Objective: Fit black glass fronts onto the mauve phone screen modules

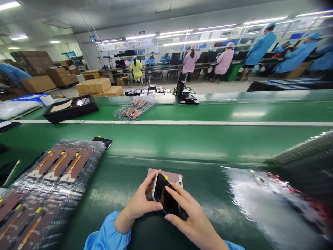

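Green bench (197,139), phone (167,202) between fingers (179,199)

Single view, worn on your head. Faces forward and down across the green worktop (203,142). Your left hand (140,201) and right hand (193,212) near, low in frame; room beyond well off, ceiling (117,14) along top.

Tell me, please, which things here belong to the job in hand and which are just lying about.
In use:
phone, in the left hand, touched by the right hand
panel behind it
near tray, probably

Apparently lying about:
black box
cartons
stand
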A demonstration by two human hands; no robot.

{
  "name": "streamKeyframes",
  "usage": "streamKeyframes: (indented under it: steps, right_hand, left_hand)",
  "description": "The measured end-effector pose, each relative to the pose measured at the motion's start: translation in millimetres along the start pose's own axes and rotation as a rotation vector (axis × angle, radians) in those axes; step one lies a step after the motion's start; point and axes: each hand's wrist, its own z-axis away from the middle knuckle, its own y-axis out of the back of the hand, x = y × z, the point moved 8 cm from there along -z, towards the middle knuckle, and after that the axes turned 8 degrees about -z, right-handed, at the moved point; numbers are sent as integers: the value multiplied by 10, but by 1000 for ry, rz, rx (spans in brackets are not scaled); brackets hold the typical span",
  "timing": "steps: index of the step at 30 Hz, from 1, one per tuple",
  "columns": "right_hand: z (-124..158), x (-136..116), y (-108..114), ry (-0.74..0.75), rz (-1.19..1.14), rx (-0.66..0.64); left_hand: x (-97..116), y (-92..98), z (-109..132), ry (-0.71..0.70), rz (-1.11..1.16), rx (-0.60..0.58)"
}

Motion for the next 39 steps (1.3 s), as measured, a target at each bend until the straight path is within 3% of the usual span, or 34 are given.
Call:
streamKeyframes:
  steps: [39]
  right_hand:
    - [1,-169,15,135,93,11]
  left_hand:
    - [72,-61,42,5,-64,-31]
